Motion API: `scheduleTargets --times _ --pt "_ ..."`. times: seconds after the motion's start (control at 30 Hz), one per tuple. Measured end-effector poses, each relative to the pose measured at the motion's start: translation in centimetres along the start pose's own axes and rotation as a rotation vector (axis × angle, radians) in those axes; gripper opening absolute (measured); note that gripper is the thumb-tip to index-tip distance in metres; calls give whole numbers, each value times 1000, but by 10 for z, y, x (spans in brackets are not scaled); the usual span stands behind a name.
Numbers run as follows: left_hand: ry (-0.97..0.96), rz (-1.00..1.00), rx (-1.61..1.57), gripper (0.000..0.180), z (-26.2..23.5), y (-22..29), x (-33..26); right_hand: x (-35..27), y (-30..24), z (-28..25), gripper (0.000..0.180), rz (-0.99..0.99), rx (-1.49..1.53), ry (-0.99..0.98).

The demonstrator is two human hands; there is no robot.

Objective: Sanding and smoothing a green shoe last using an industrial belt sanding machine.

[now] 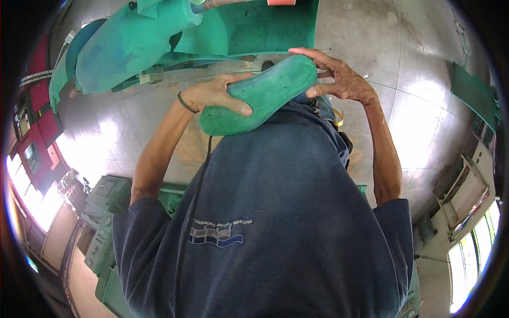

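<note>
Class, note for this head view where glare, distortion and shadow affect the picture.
Head view: strong glare on the concrete floor at left and blown-out windows lower right; fisheye bends edges toward the dark rim; the green sole held by left hand and right hand stays sharp, evenly lit.

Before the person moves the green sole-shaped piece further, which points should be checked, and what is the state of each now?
1. Left hand grips the green sole-shaped piece: ok.
2. Right hand supports its far end: ok.
3. Piece apart from the green machine: ok.
4. Underside of the piece free of defects: cannot tell, hidden.
5. Floor underfoot free of obstacles: cannot tell, the body hides it.
</note>
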State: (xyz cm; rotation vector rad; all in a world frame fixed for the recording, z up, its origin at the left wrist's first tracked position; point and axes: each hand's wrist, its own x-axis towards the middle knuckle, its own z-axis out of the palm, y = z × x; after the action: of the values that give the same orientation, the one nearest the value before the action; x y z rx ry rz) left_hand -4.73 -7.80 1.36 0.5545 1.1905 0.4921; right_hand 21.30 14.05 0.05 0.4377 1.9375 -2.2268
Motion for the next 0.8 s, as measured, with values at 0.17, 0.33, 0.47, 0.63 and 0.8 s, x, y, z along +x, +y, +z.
scheduleTargets --times 0.17,0.33,0.47,0.63,0.8 --pt "25 -17 -9 117 2 7 1 4 9 -3 82 2 -50 48" --pt "35 -12 -61 116 0 -3 2 10 9 -3 78 5 37 69" --pt "70 -13 -132 112 1 2 2 15 31 0 81 -92 172 164" --pt "167 6 -44 102 13 23 -8 30 10 82 77 78 698 468" --pt "239 35 -15 96 40 35 0 54 15 88 62 46 1043 599"
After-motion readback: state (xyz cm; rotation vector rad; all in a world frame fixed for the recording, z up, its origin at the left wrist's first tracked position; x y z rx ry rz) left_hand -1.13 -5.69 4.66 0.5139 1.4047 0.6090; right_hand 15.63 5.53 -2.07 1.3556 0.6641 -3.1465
